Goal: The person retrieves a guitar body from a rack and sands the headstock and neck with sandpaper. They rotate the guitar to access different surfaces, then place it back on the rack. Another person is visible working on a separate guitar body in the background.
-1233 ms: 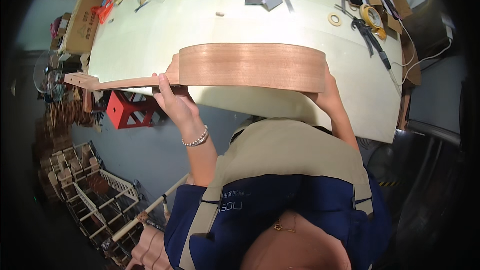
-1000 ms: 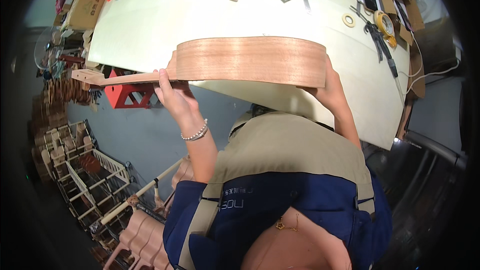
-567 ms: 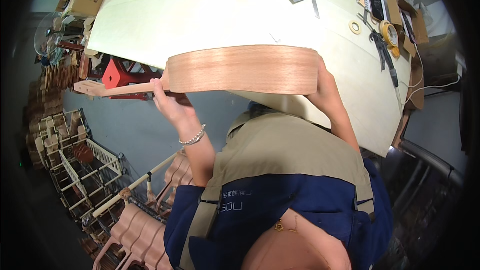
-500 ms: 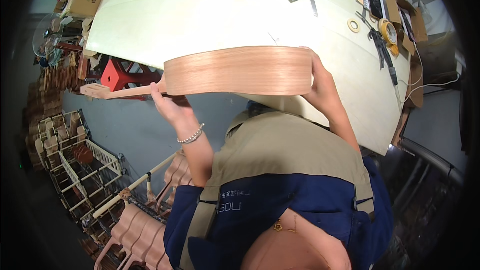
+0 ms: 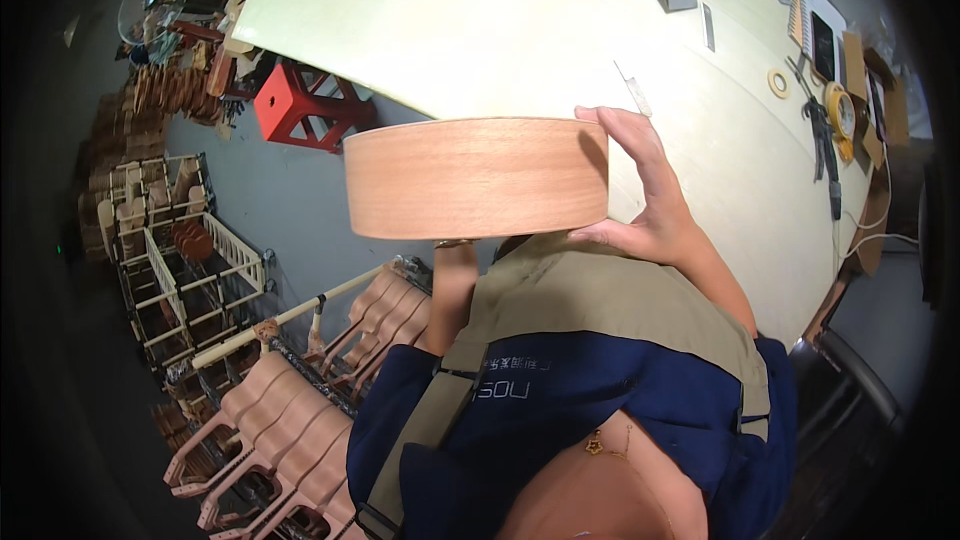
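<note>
Held on edge in front of my chest is an unfinished pale wooden ukulele (image 5: 475,178), with the curved side of its body turned toward me. Its neck is hidden from view. My right hand (image 5: 645,190) grips the right end, fingers over the upper edge and thumb along the lower one. Of my left arm, the forearm (image 5: 453,290) and part of a bracelet (image 5: 455,242) show beneath the body. The left hand itself is hidden behind the wood, so its fingers cannot be seen.
A pale worktable (image 5: 430,30) lies ahead, bearing a tape roll (image 5: 778,84), a phone (image 5: 824,45) and a black air gun (image 5: 822,130). A red stool (image 5: 300,105) stands left of it. Racks of wooden instrument bodies (image 5: 290,420) are at the lower left.
The ukulele has turned: its neck, earlier pointing left in my left hand, is now out of sight. My left hand has gone behind the body. The view has shifted left.
</note>
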`<act>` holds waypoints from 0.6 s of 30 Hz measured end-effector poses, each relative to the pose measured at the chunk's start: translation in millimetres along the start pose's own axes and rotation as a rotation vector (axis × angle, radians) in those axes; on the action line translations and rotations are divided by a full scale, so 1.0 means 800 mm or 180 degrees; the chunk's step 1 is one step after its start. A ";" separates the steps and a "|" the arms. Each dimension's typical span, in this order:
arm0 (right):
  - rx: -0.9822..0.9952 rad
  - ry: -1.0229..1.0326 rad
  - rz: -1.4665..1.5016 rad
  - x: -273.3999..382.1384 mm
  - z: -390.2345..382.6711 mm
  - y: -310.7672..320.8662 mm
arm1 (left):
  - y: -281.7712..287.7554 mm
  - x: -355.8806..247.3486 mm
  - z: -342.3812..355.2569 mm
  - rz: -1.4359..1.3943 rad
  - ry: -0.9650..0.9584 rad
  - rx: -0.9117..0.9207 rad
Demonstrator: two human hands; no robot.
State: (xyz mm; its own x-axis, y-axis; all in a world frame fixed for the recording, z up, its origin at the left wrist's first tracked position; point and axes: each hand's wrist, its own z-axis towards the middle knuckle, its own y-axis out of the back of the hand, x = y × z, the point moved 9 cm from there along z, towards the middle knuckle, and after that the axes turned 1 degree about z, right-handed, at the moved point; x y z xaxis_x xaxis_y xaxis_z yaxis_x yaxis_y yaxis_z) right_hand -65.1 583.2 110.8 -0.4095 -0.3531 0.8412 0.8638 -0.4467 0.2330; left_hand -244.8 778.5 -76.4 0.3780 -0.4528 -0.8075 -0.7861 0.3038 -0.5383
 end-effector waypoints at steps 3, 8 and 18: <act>-0.0008 0.0080 0.0101 -0.002 -0.003 0.003 | 0.002 0.003 -0.003 0.0041 -0.0040 0.0034; 0.0091 0.0045 0.0028 -0.016 -0.015 0.003 | 0.004 0.007 0.000 0.0090 -0.0081 0.0097; -0.0599 -0.0773 -0.0404 -0.091 -0.054 0.076 | 0.027 -0.004 0.028 -0.0167 0.0082 -0.0143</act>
State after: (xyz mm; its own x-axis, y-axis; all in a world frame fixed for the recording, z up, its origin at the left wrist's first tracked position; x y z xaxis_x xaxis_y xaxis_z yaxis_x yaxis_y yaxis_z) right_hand 4.6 545.9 42.6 -0.4089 -0.0887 0.9083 0.7319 -0.6264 0.2683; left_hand -252.3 805.3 -90.5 0.4070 -0.4888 -0.7716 -0.7869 0.2414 -0.5680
